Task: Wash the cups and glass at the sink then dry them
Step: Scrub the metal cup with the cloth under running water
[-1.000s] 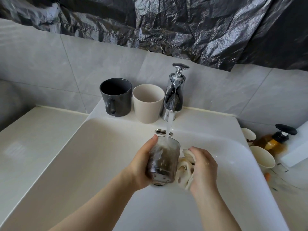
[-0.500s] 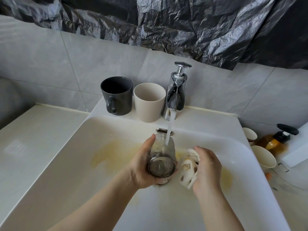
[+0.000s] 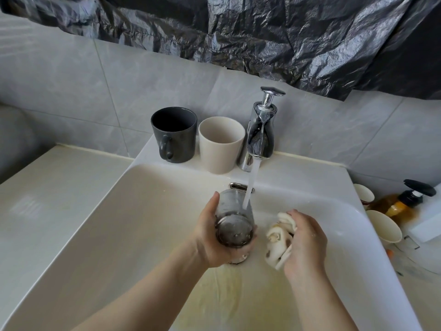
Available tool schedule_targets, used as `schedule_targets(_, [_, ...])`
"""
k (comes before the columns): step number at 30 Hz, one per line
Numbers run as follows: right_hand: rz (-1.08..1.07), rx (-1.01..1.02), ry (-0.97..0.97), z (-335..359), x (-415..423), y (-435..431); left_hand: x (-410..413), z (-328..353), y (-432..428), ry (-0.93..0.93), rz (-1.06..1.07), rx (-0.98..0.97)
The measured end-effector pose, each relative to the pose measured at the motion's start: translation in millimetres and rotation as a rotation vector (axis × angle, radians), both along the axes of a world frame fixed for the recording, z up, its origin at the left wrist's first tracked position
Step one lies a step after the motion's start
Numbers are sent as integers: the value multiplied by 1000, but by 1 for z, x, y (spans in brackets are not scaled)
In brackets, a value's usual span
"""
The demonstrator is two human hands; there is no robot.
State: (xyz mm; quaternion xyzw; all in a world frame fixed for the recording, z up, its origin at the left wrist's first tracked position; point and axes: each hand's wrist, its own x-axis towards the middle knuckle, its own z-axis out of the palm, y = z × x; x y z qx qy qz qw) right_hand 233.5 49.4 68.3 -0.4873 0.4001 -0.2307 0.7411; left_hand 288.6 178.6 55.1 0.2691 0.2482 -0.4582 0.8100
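Note:
My left hand [image 3: 210, 237] grips a clear glass [image 3: 232, 218] over the middle of the white sink [image 3: 148, 211]. The glass is tipped away from me, its base toward the camera, and the water stream from the chrome tap [image 3: 260, 134] runs onto its upper side. My right hand [image 3: 305, 242] holds a crumpled white cloth [image 3: 279, 240] just right of the glass, apart from it. A dark grey mug [image 3: 175, 134] and a beige cup [image 3: 220, 144] stand upright on the sink's back ledge, left of the tap.
Yellowish water spreads over the basin floor near me. Right of the sink stand two small cream cups [image 3: 381, 225] and an amber pump bottle [image 3: 405, 201]. A pale counter [image 3: 47, 187] lies to the left. Black plastic sheeting [image 3: 262, 32] hangs above the tiled wall.
The glass has been tipped from upright to mouth-away, its dark contents poured out, and yellowish water now runs across the basin. The right hand with the cloth has drifted slightly away from the glass.

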Motion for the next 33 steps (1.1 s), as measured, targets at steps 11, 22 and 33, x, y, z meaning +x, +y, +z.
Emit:
schedule_targets(11, [-28,-35,-20,-7,2,-6,-6,5,-13,-396,-253,93])
schedule_targets(22, [22,20,2,-6,0,-7,4,9,-8,-266,-155,-54])
schedule_targets(33, [-119,-258,-198,3,13,9,11,2,-2,-398,-94,83])
